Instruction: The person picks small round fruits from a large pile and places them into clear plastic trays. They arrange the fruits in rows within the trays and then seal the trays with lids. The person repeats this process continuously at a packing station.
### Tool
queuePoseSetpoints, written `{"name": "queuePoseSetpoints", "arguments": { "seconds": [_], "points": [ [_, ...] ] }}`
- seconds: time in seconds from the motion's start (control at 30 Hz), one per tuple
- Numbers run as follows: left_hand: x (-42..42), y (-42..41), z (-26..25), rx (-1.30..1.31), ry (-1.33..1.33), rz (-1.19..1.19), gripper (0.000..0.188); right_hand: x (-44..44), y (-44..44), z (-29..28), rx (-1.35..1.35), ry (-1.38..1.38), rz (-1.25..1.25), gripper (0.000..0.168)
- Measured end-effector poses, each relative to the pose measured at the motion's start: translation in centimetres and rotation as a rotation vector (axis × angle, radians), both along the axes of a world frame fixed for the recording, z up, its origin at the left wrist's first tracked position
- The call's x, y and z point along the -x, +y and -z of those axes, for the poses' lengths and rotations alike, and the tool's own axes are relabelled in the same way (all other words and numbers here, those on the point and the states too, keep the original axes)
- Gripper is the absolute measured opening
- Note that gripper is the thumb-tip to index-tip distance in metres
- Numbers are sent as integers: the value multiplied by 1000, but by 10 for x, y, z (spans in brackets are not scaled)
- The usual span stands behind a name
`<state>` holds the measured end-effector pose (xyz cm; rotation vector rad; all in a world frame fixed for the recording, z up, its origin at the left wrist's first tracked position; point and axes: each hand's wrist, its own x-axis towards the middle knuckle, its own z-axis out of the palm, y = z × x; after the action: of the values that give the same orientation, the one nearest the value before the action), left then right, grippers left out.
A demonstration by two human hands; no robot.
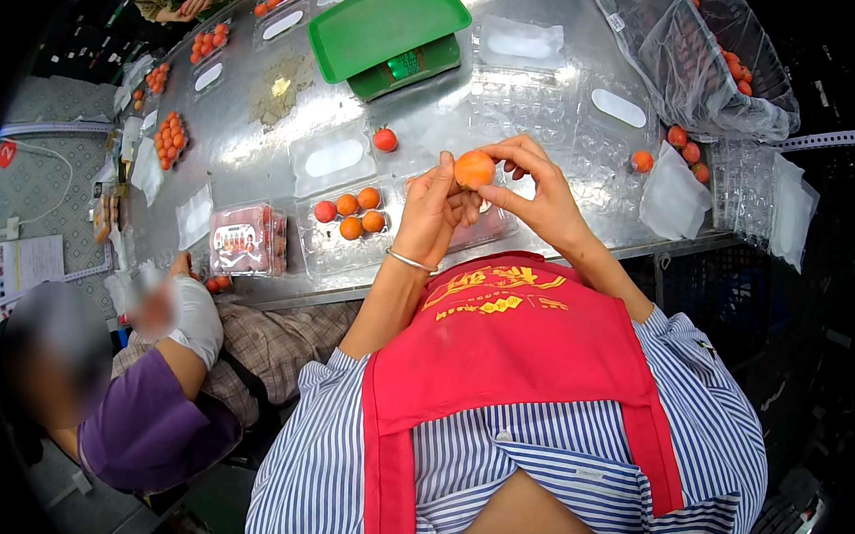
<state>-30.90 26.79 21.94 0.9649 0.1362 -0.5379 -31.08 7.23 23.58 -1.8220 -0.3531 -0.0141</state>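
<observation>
An orange-red tomato [475,169] is held up over the table between my two hands. My left hand [428,212] pinches it from the left with thumb and fingers, a bangle on the wrist below. From the other side the fingertips and thumb of my right hand [536,187] grip it. To the left of my hands lies an open clear plastic clamshell [309,248] with several tomatoes [349,226] in its base and a white pad [334,156] on its lid. A single red tomato [384,139] rests just beyond. Another clear package behind my hands is partly hidden.
A green weighing scale [391,27] stands ahead on the metal table [243,131]. At right are a plastic-lined crate [649,48] of tomatoes and a stack of clear trays [745,181]. A filled closed clamshell [247,240] lies left, near a seated co-worker [158,423].
</observation>
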Motion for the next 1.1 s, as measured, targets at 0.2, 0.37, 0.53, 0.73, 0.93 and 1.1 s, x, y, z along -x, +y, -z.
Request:
{"name": "queuePoseSetpoints", "arguments": {
  "seconds": [0.2, 0.37, 0.53, 0.73, 0.93, 1.1],
  "points": [
    [4, -8, 5, 55, -47, -9, 46, 2, 5, 1, 86, -141, 117, 39],
    [6, -9, 9, 168, 40, -48, 41, 1, 8, -2, 61, -167, 134, 40],
    [3, -5, 11, 182, 33, -1, 41, 0, 8, -1, -14, -74, 50, 42],
    [3, -3, 14, 89, -37, 50, 43, 3, 9, 0, 88, -142, 116, 42],
    [6, -10, 3, -41, -128, 13, 44, 5, 12, 1, 133, -199, 179, 40],
    [6, -12, 2, -134, -193, 12, 44, 7, 15, -1, 135, -197, 193, 41]
  ]
}}
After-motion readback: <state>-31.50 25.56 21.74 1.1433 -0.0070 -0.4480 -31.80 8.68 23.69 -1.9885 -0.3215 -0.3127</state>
